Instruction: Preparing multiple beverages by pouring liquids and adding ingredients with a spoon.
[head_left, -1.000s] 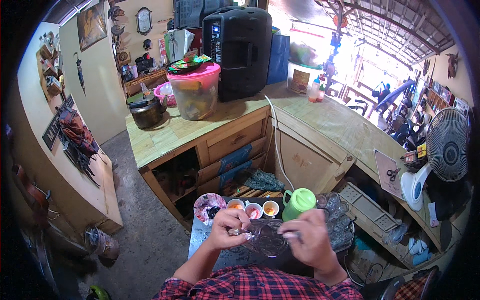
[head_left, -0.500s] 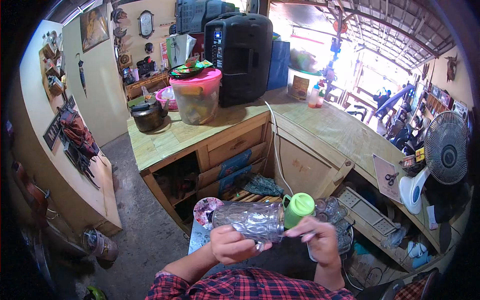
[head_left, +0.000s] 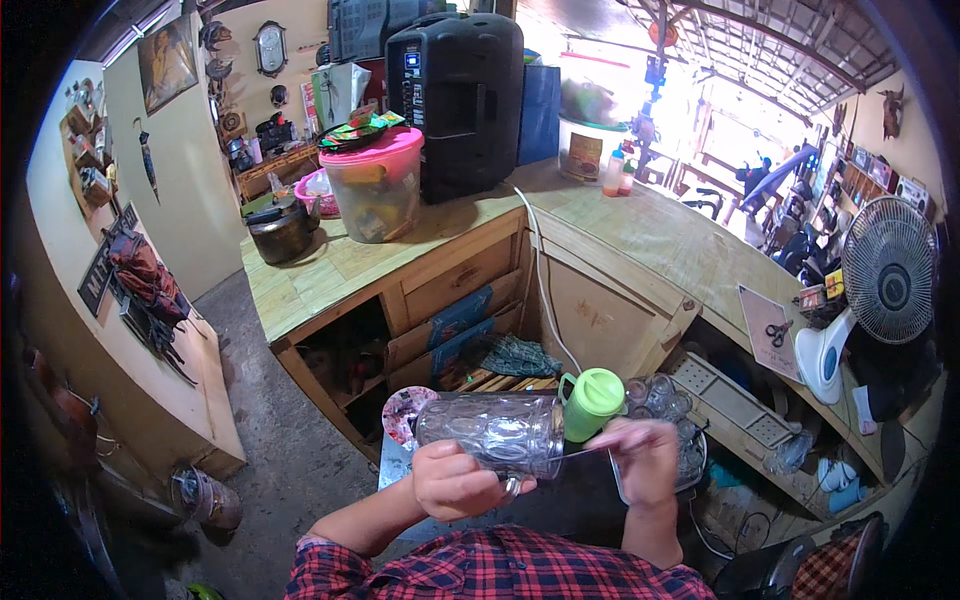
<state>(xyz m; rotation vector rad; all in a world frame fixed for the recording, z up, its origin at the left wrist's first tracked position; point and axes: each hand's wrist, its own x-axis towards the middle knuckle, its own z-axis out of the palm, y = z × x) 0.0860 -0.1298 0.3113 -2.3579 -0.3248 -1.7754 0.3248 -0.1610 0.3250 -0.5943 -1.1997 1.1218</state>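
My left hand [head_left: 455, 482] grips the handle of a clear patterned pitcher [head_left: 485, 432], which lies on its side in the air, its open end toward the right. My right hand [head_left: 645, 460] is closed on a thin rod-like utensil [head_left: 578, 456], perhaps a spoon handle. The utensil points into the pitcher's mouth; its far end cannot be made out. Just beyond the mouth stands a lime-green lidded jug [head_left: 594, 405]. Clear glasses [head_left: 660, 398] sit to the right of that jug, partly behind my right hand. A round pink-and-white patterned item [head_left: 405, 412] shows past the pitcher's base.
A wooden counter [head_left: 620, 215] bends round in front, bearing a black speaker [head_left: 455, 110], a pink-lidded bucket [head_left: 375, 190], a dark kettle [head_left: 282, 232] and a white fan [head_left: 830, 350]. Open shelves sit below it. A white cable [head_left: 540, 260] hangs down the counter's corner.
My right hand has shifted slightly, and the thin utensil now shows as a line at the pitcher's mouth. My left hand still holds the pitcher sideways. The whole view has shifted a little.
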